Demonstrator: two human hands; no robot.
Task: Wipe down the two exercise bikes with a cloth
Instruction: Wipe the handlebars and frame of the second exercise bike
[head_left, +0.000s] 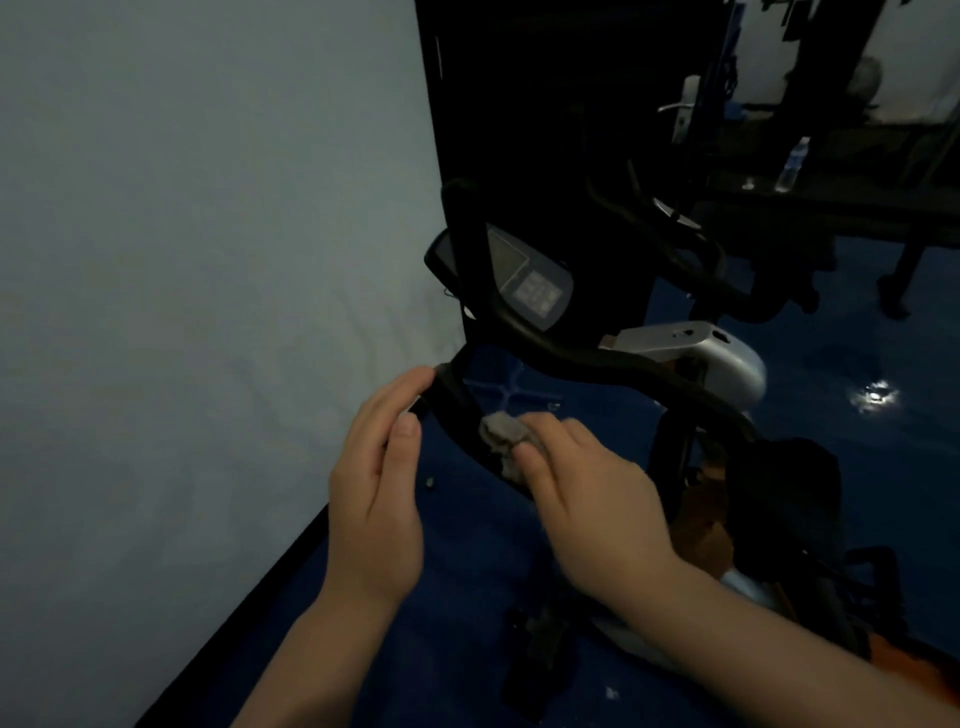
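Wall (182, 260): pale, close on my left; the bike stands right beside it, so I work the bar from the open side.
Floor (831, 415): blue and glossy, with a light glare on it; small bits of debris lie near the base.
Near bike (696, 358): grey housing, dark frame, just in front of me. It is the one in hand.
Far bike (691, 254): a second dark frame behind the first; too dim to say more. I judge it not yet reached.
Handlebar (571, 358): black looped tube curving from the console down toward me; the near bend sits between my hands.
Console (524, 275): tilted screen with a keypad, above the bar and apart from my hands.
Right hand (587, 493): fingers curled, pressing the cloth onto the tube, thumb pinning it from the near side so it wraps round the bar rather than sliding off.
Left hand (384, 478): fingers together and bent, tips touching the outer bend of the bar, thumb free. It looks to be steadying the bar against the rub; whether it grips firmly I cannot tell.
Cloth (501, 434): small, grey, bunched, touching the lower left run of the bar under my right fingers.
Step, as I judge it: wiping the grip; the console and frame seem still to be done.
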